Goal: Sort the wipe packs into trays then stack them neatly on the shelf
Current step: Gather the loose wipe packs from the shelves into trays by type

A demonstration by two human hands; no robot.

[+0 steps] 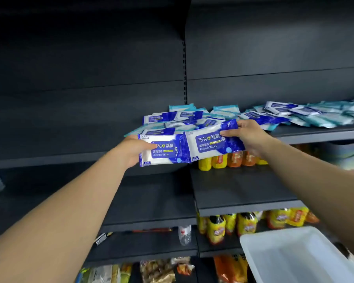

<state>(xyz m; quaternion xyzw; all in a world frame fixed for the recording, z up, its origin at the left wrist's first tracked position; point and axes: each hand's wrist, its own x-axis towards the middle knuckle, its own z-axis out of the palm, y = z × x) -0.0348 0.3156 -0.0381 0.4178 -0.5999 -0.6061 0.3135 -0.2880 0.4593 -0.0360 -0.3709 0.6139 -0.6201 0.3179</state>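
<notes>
My left hand (pixel 134 149) grips a blue-and-white alcohol wipe pack (pixel 168 153) by its left end, thumb over the front. My right hand (pixel 246 132) holds a second blue-and-white pack (pixel 212 142) by its right end. Both packs are lifted side by side in front of the upper shelf, edges touching. Behind them a loose pile of blue packs (pixel 172 119) and teal packs (pixel 325 115) lies spread along that shelf (pixel 319 136). A white plastic tray (pixel 290 254) sits at the lower right, with nothing in the part I can see.
Dark metal shelving fills the view, with a slotted upright post (pixel 184 74) in the middle. Yellow and orange bottles (pixel 227 160) stand on the shelves to the right below. A clear water bottle (pixel 184 234) and snack bags (pixel 157 270) sit on the lowest levels.
</notes>
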